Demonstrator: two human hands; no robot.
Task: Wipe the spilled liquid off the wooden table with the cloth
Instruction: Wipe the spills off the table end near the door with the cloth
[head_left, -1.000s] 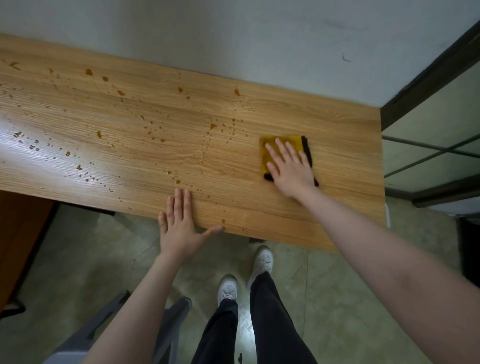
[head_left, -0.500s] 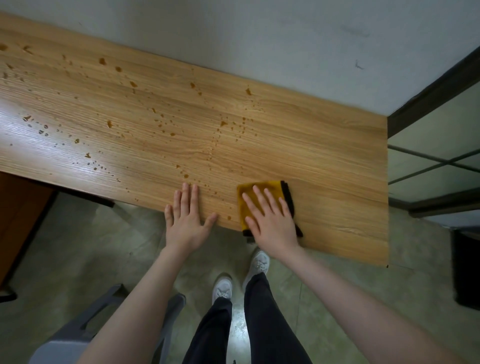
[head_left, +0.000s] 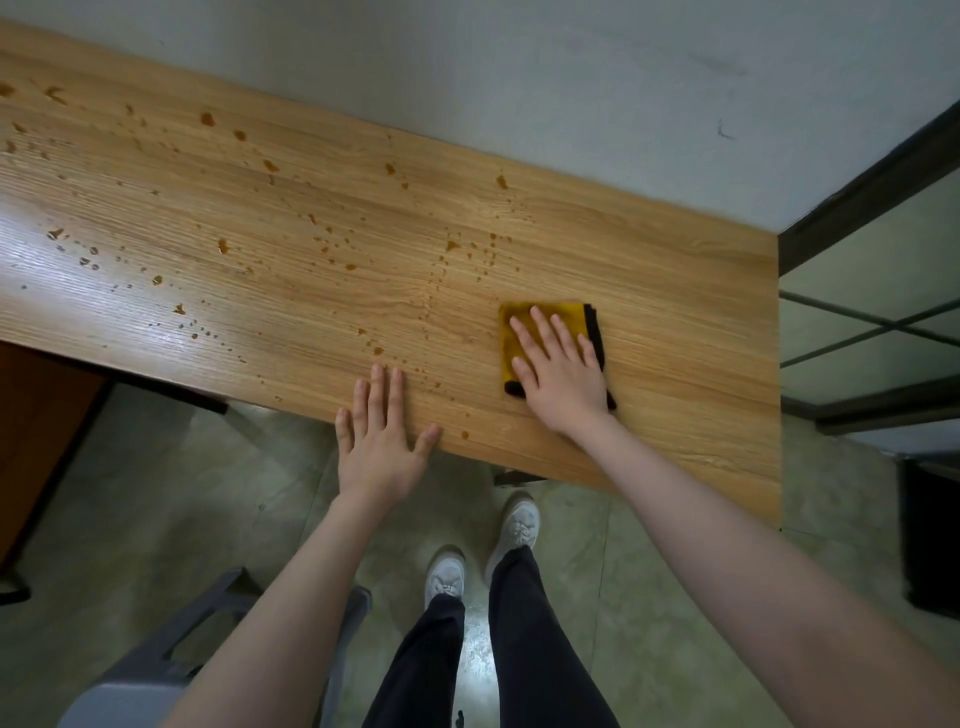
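**Wooden table being wiped with a yellow cloth**

Head view: Pale wood grain fills the upper half of the picture, where a wooden table (head_left: 649, 270) is seen from above, set against a grey-white wall (head_left: 519, 78). Amber drops of spilled liquid (head_left: 223, 245) are scattered over the left and middle of the tabletop, with a fine trail of droplets near the centre. A folded yellow cloth (head_left: 519, 332) with a black edge is laid flat on the right part of the table, just right of that trail. The cloth is pressed down by the right hand (head_left: 563, 382), whose fingers are spread straight across it, not curled round it. The left hand (head_left: 382, 439) is rested flat on the near edge of the table, fingers straight and together, thumb out, nothing held. Below the table, dark trousers and white shoes (head_left: 445, 574) are seen on a greenish floor, with a grey chair (head_left: 156, 670) at lower left.
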